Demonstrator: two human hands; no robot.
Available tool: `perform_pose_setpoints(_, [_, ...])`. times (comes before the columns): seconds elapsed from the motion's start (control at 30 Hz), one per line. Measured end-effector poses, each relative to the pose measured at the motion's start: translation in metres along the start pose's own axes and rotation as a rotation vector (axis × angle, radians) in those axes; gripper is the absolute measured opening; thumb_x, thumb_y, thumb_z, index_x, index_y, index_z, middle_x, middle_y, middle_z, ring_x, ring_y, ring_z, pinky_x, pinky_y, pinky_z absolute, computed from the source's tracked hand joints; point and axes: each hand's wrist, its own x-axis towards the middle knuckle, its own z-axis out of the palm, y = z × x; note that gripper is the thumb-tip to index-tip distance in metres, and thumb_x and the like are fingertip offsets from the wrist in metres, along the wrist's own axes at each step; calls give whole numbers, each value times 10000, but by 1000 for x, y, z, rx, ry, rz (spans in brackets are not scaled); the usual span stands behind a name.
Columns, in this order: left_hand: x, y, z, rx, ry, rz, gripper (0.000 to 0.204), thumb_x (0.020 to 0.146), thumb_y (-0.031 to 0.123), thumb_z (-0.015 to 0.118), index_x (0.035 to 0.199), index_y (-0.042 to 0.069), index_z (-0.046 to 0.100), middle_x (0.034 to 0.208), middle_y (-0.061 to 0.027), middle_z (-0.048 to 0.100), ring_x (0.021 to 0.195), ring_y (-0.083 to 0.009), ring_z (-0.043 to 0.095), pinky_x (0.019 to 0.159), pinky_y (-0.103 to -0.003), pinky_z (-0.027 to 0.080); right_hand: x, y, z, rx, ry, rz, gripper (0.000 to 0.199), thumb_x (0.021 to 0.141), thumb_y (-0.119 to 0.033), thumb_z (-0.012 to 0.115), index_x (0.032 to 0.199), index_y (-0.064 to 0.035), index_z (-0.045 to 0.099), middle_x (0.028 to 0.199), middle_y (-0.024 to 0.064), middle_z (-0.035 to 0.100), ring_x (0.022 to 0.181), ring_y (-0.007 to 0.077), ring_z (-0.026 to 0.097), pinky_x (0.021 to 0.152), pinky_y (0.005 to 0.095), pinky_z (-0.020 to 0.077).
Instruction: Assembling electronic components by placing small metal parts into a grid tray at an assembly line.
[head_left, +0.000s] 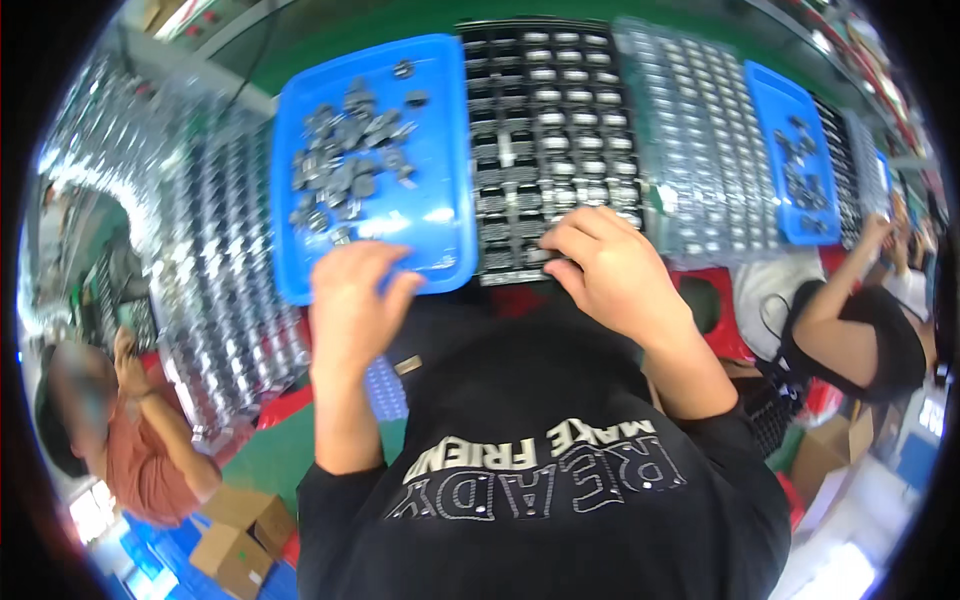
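Note:
A blue tray point(455, 180) holds a loose heap of small dark grey metallic parts point(350, 150). Over its near edge is my left hand point(350, 295), thumb apart from the bent fingers; nothing shows between them. One small part lies just beyond its fingertips. To the right of the blue tray lies a black compartment tray point(490, 210) with rows of small parts, shiny in the right-hand columns and darker in the left. At its near right part, my right hand point(615, 270) is closed, its thumb and fingertips drawn together; what they hold, if anything, is hidden.
Clear plastic trays point(700, 150) lie right of the black tray, with another blue tray point(825, 190) of parts beyond. Stacked clear trays point(225, 260) stand at left. One person point(150, 440) works at left, another point(860, 330) at right. Cardboard boxes point(235, 540) sit lower left.

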Motion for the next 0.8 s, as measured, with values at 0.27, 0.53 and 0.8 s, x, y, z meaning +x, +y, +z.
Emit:
perform_pose_setpoints(0.27, [22,-40,-2,134,161,-253,426,758,158,814,1146,67,664,1122,-137,660,1056,-349,613,924,-441,475,-40,52,-72,-107,347,547,250,792,-42,742,1040,-31,708,995,128,706,868,246,682,773,334,526])
perform_pose_setpoints(0.53, [24,-21,8,187,51,-245,262,736,92,786,987,86,712,1003,-136,697,903,-337,667,824,-425,517,-78,134,-79,-77,260,705,151,821,-47,742,937,-27,648,812,43,660,727,120,609,666,282,482])
perform_pose_setpoints(0.8, [21,-23,3,-1024,281,-367,251,917,-40,566,1124,10,699,1197,-95,622,886,-149,660,791,-275,543,-102,155,-80,45,246,527,138,883,5,667,1020,-12,666,897,2,599,743,69,533,669,229,447])
